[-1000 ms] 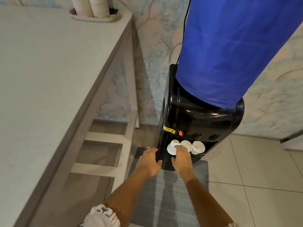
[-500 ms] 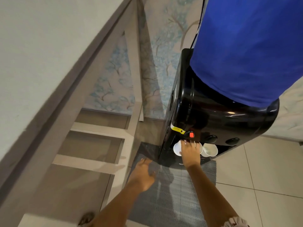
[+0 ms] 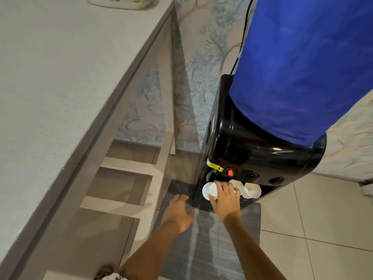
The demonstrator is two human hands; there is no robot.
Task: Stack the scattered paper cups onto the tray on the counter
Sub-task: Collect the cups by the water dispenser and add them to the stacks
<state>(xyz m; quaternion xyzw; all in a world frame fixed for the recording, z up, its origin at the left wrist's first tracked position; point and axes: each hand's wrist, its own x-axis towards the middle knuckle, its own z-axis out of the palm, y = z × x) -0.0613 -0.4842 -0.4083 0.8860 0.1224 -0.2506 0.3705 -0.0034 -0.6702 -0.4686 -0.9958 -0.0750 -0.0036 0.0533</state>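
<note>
My right hand (image 3: 224, 196) curls over the leftmost paper cup (image 3: 209, 191), fingers on its rim and thumb underneath, because it lies on its side in the water dispenser (image 3: 252, 156) alcove and needs a pinch to come out. Two more paper cups (image 3: 252, 191) lie at its three o'clock, mouths toward me, one partly hidden behind my knuckles. My left hand (image 3: 178, 213) hangs loose and empty at eight o'clock from the cup, over the grey mat (image 3: 220, 239), probably ready to take what I pull free. The tray (image 3: 121, 4) sits far off at eleven o'clock on the counter (image 3: 60, 87), already holding cup stacks, so each cup must travel up there.
</note>
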